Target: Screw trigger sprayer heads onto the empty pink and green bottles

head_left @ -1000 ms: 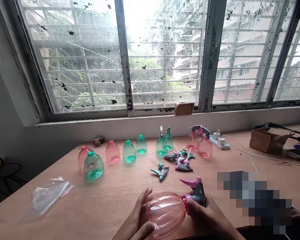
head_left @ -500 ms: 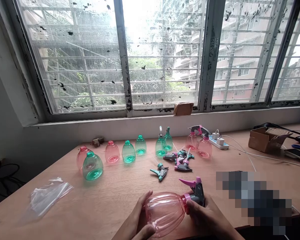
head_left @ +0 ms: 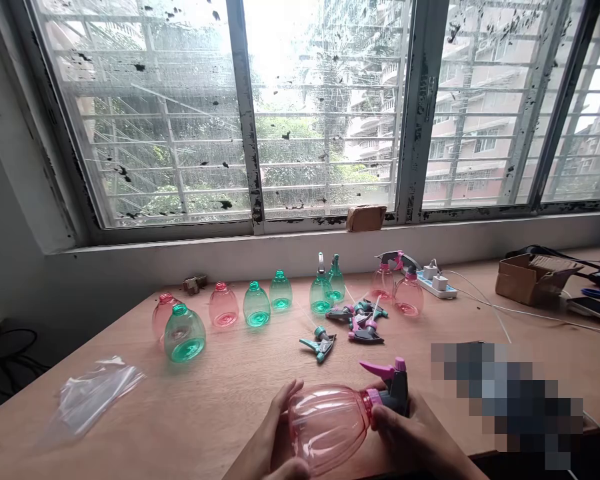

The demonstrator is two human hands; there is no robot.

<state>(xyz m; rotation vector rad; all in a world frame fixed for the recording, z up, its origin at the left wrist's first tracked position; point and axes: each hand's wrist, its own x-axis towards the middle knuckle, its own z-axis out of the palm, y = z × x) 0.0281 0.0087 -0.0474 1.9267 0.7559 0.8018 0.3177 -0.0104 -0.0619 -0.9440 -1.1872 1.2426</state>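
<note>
A clear pink spray bottle (head_left: 330,427) lies on its side in the air near the table's front edge, its neck to the right. My left hand (head_left: 275,433) is wrapped round its base end. At the neck, my right hand (head_left: 410,427) grips the pink collar, where a black and pink trigger sprayer head (head_left: 395,387) sits on the mouth with its trigger pointing up and left. Beyond the hands lie a loose green and grey sprayer head (head_left: 321,345) and a pile of several more sprayer heads (head_left: 366,330).
Green bottles (head_left: 186,337) and pink bottles (head_left: 224,307) without heads stand at left. Bottles with heads, green (head_left: 321,297) and pink (head_left: 409,298), stand farther right. A plastic bag (head_left: 100,393), power strip (head_left: 439,285) and cardboard box (head_left: 527,283) also lie on the table (head_left: 205,413).
The sprayer head has turned slightly and shifted a little right and down at its top. Both hands keep their hold, and the bottle has barely moved.
</note>
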